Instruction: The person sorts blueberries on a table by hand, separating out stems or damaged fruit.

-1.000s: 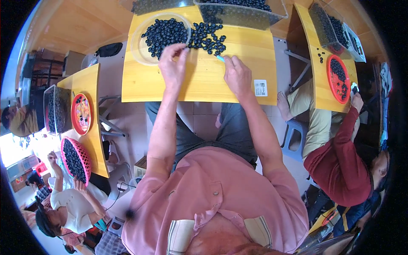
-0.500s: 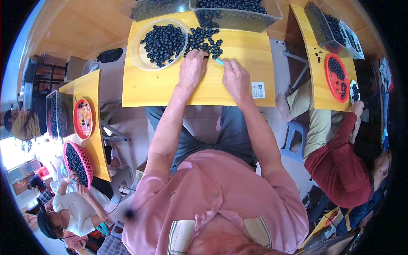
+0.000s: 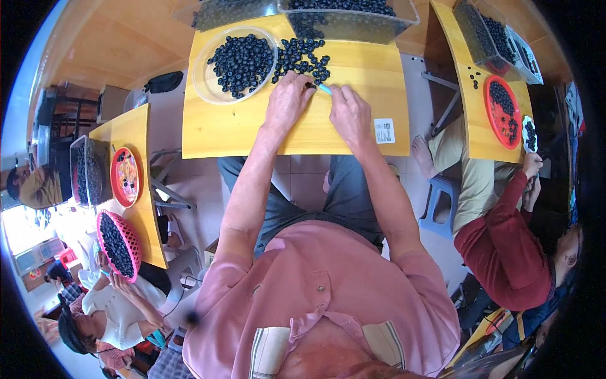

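Note:
My left hand [image 3: 289, 104] is closed at the front of a loose pile of blueberries [image 3: 302, 55], with one dark blueberry [image 3: 310, 85] pinched at its thumb and fingertips. In my right hand [image 3: 350, 112] is a slim light-blue tool [image 3: 325, 89], held like a pen. Its front end points at the pinched berry; whether the tip touches it I cannot tell. Just left of the pile stands a round clear plastic bowl [image 3: 201, 85] with many blueberries in it.
Clear bins [image 3: 353, 26] of blueberries line the far edge of my yellow table [image 3: 252, 136]. A white label [image 3: 384, 131] lies near its right front corner. Tables with red plates [image 3: 494, 123] stand on both sides; a person in a red sleeve [image 3: 510, 196] works at the right.
The light-blue tool has shifted slightly left and up, closer to the berry at my left fingertips. My left thumb has moved, so that berry shows more.

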Demonstrator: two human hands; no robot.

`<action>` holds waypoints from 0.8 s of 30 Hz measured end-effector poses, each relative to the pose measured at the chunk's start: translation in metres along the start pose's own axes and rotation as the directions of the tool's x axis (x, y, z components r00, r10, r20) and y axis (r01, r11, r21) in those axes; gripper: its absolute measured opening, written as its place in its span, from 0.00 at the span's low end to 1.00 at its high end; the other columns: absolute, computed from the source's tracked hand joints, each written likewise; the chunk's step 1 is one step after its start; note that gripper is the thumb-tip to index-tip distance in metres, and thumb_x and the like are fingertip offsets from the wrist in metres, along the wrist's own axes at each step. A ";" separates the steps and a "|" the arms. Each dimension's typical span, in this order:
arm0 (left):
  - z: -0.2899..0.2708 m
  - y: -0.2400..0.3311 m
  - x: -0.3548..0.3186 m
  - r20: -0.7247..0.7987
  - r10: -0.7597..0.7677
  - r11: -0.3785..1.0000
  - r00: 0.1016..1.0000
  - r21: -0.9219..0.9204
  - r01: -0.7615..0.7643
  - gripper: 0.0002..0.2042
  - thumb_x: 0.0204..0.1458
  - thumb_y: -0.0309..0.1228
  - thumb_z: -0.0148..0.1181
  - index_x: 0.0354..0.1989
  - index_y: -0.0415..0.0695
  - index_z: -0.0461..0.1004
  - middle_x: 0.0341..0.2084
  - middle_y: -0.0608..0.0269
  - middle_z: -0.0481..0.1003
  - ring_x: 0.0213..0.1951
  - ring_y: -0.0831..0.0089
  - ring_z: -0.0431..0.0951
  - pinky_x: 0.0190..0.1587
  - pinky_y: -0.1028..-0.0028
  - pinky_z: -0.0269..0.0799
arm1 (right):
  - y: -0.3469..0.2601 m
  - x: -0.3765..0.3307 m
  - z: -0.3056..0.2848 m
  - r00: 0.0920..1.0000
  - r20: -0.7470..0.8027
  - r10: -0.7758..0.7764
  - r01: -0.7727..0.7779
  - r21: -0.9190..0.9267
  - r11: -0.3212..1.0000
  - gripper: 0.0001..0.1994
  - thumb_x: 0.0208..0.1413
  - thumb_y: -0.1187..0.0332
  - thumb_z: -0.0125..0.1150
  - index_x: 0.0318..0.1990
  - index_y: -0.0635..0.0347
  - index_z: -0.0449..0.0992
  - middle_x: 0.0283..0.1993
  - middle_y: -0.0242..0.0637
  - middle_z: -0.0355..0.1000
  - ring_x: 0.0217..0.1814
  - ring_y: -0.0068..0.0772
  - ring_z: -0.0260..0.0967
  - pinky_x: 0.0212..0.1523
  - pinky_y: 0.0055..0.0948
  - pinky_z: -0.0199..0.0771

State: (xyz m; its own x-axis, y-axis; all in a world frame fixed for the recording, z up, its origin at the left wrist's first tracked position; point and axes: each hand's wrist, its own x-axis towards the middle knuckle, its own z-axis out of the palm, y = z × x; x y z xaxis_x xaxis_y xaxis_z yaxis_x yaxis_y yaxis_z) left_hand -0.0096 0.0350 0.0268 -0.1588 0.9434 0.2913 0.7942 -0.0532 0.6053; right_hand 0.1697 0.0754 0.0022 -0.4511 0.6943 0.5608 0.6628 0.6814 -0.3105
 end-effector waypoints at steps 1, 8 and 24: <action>0.001 -0.002 0.000 0.010 0.054 0.998 0.998 0.028 -0.054 0.10 0.55 0.28 0.71 0.44 0.39 0.83 0.35 0.51 0.78 0.37 0.53 0.82 0.42 0.59 0.78 | 0.000 0.000 0.001 1.000 0.001 0.001 -0.001 0.002 1.000 0.12 0.53 0.76 0.61 0.46 0.58 0.81 0.36 0.38 0.75 0.38 0.42 0.78 0.38 0.42 0.81; 0.000 -0.003 -0.002 -0.002 -0.040 0.999 0.999 -0.025 0.040 0.11 0.50 0.26 0.73 0.41 0.38 0.82 0.36 0.50 0.80 0.40 0.52 0.82 0.45 0.58 0.79 | -0.001 0.000 0.000 1.000 0.013 0.009 -0.009 0.007 1.000 0.12 0.53 0.76 0.61 0.46 0.58 0.81 0.37 0.39 0.75 0.39 0.42 0.78 0.38 0.42 0.81; 0.019 -0.001 -0.024 -0.034 -0.392 0.743 0.919 -0.601 0.295 0.09 0.53 0.23 0.75 0.41 0.36 0.85 0.33 0.63 0.81 0.31 0.80 0.77 0.37 0.76 0.76 | -0.003 0.000 -0.003 1.000 0.021 0.013 -0.013 -0.002 1.000 0.13 0.53 0.76 0.61 0.46 0.58 0.81 0.37 0.38 0.76 0.40 0.42 0.79 0.39 0.41 0.81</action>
State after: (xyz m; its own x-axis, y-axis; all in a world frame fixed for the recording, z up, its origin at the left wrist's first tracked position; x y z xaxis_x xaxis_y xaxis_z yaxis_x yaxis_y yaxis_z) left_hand 0.0043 0.0191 0.0050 -0.4768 0.8772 0.0556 0.1909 0.0416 0.9807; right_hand 0.1696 0.0728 0.0051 -0.4550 0.7079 0.5403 0.6698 0.6718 -0.3162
